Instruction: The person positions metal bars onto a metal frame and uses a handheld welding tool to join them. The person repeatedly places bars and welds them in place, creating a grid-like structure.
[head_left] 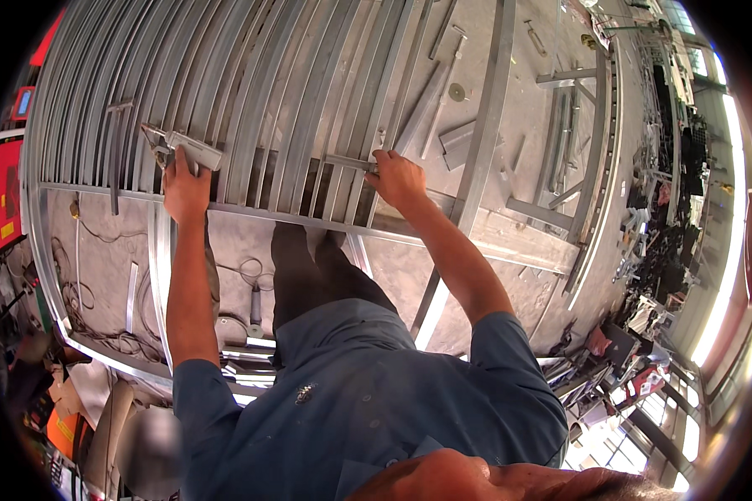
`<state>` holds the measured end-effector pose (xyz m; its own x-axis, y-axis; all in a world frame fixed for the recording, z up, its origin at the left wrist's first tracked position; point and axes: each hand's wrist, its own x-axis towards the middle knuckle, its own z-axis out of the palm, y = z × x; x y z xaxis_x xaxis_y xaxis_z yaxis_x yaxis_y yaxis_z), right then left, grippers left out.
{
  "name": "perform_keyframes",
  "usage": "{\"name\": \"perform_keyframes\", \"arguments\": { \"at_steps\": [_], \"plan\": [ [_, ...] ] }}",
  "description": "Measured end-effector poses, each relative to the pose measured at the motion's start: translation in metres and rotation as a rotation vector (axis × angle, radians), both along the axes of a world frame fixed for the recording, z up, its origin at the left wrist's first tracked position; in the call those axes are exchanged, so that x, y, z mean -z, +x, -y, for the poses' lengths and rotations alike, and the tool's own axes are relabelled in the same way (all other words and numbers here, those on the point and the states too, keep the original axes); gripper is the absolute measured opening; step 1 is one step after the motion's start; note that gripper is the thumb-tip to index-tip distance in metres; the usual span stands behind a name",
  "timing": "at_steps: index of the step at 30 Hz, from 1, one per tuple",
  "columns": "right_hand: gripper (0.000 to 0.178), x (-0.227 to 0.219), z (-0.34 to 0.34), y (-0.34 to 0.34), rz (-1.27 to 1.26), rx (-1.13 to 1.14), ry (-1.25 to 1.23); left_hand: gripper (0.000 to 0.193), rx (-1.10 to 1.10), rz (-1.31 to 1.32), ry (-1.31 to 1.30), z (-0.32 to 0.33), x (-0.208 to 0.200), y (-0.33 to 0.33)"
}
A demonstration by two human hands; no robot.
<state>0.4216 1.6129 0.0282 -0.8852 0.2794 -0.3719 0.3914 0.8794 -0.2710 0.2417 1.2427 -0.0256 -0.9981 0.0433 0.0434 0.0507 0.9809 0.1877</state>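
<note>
Head view: metal bar [348, 162] in right hand [399, 179]

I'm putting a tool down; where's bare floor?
Mostly bare concrete shows between the long beam and the right-hand frame, and between the slanted struts right of the legs. Crowded: the close-set bars around the left hand, and the cables lower left.

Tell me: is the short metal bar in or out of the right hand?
In: the right hand is curled around one end of the short metal bar.
</note>
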Motion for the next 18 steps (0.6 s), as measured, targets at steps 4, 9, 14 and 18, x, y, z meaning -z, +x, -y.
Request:
{"name": "perform_keyframes", "arguments": {
  "at_steps": [4, 9, 14, 18],
  "plan": [
    [0.043, -0.004, 0.002, 0.004, -0.008, 0.028, 0.011, 0.066, -0.003, 0.01, -0.006, -0.002, -0.002, 0.0],
    [0.053, -0.011, -0.007, 0.013, -0.067, 0.045, -0.024, 0.067, 0.007, -0.019, -0.002, 0.0, 0.0, 0.0],
    [0.049, 0.025, -0.037, 0.028, -0.189, 0.331, -0.332, 0.068, 0.014, -0.056, -0.013, 0.004, 0.003, 0.001],
    [0.048, 0.066, -0.05, 0.035, -0.011, 0.62, -0.676, 0.068, 0.021, -0.036, 0.003, -0.001, 0.0, -0.001]
  ]
}}
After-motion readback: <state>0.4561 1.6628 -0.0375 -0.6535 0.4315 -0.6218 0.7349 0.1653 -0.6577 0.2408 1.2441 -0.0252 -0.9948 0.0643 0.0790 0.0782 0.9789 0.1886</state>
